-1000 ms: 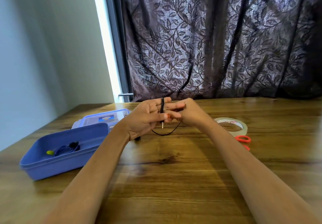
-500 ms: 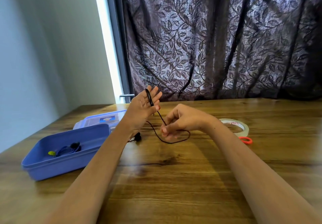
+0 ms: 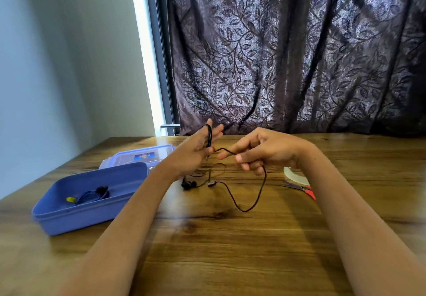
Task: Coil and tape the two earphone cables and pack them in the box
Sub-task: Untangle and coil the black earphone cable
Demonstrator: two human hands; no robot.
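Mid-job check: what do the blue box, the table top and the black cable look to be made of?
Blue box: likely plastic, smooth and matte, with moulded rounded corners and even colour.
Table top: wood or wood-look laminate; grain and knots show under a slight sheen.
Black cable: thin, flexible rubbery or plastic sheath, matte, hanging in a soft loop.

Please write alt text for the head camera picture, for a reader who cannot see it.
A person's left hand holds black earphone cable looped over its raised fingers while the right hand pinches the strand. A blue box at left holds coiled blue earphones.
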